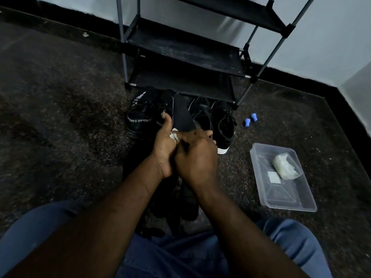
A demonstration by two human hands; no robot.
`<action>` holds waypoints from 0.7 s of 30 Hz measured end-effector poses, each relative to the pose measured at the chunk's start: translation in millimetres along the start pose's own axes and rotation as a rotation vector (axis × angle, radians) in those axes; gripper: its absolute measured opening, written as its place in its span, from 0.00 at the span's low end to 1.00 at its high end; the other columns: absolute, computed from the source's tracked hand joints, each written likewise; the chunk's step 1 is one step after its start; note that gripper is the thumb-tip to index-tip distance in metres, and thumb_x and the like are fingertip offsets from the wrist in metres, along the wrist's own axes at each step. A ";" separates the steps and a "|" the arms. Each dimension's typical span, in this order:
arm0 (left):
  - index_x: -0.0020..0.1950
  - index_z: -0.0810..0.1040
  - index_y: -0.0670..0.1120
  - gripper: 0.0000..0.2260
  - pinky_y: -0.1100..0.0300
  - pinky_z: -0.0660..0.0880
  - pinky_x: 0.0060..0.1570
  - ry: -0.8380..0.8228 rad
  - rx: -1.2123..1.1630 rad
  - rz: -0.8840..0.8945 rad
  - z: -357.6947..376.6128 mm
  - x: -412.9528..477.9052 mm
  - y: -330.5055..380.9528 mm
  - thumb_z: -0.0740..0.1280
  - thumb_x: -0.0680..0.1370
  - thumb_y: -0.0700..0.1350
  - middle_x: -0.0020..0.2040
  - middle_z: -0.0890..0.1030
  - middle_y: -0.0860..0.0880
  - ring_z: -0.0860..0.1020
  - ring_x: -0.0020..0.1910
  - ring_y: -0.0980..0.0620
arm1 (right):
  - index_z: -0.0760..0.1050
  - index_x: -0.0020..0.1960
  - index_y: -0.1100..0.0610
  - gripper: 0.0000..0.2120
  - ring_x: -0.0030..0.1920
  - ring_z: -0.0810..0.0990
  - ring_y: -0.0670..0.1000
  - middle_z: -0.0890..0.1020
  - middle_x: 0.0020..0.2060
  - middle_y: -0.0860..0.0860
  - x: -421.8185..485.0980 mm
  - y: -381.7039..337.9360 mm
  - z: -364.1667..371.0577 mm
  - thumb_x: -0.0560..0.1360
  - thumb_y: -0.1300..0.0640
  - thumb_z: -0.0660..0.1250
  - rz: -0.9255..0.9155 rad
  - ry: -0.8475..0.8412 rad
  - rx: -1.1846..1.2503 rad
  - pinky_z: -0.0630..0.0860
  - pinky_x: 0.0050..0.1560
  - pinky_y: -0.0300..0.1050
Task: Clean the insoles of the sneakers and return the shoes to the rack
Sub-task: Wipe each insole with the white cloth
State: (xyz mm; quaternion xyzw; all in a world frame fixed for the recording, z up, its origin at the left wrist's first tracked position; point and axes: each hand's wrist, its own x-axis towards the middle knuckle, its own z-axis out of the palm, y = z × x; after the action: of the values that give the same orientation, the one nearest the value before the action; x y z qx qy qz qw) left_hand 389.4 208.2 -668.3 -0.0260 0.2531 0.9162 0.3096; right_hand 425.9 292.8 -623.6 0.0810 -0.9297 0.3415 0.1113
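The left hand (163,146), thumb raised, grips the flat black insole (181,115) while the right hand (195,155), fingers curled, pinches a white wipe (174,135) against it, near a black sneaker (139,121) lettered "SPORT".

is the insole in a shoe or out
Out: left hand holds the insole clear of the shoes; right hand presses a cloth on it.

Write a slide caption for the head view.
Left hand grips a black insole, right hand holds a white wipe to it; sneakers sit on the floor before the shoe rack.
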 end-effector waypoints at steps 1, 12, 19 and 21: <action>0.71 0.73 0.34 0.56 0.38 0.62 0.75 -0.002 -0.018 -0.003 0.4 -0.3 1.2 0.46 0.71 0.82 0.72 0.72 0.31 0.70 0.73 0.33 | 0.86 0.55 0.47 0.22 0.47 0.81 0.57 0.82 0.46 0.52 -4.5 1.7 0.2 0.72 0.50 0.56 -0.018 0.000 0.008 0.78 0.51 0.58; 0.68 0.75 0.47 0.43 0.32 0.67 0.70 0.105 -0.072 0.077 4.5 1.6 2.0 0.47 0.74 0.80 0.70 0.75 0.32 0.74 0.68 0.29 | 0.86 0.55 0.47 0.18 0.48 0.82 0.57 0.83 0.47 0.51 -24.0 8.2 -6.3 0.73 0.50 0.61 -0.051 0.040 -0.040 0.77 0.49 0.59; 0.74 0.76 0.45 0.44 0.40 0.68 0.72 0.174 -0.045 0.077 5.0 -0.6 -1.3 0.46 0.76 0.76 0.67 0.78 0.34 0.78 0.67 0.36 | 0.86 0.54 0.46 0.24 0.48 0.81 0.58 0.82 0.47 0.53 10.0 -5.9 -10.8 0.70 0.49 0.54 -0.041 -0.036 -0.144 0.75 0.49 0.58; 0.77 0.70 0.48 0.42 0.33 0.57 0.76 0.153 -0.065 0.081 5.7 0.1 1.0 0.48 0.76 0.77 0.73 0.72 0.32 0.71 0.72 0.30 | 0.86 0.54 0.47 0.22 0.50 0.81 0.60 0.83 0.49 0.54 0.5 -1.7 -9.9 0.71 0.50 0.55 -0.087 -0.047 -0.158 0.76 0.49 0.58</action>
State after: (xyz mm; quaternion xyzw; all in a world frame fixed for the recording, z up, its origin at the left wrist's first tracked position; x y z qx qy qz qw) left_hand 389.4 210.3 -662.9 -0.0954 0.2470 0.9310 0.2510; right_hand 427.4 297.9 -615.1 0.1201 -0.9518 0.2600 0.1100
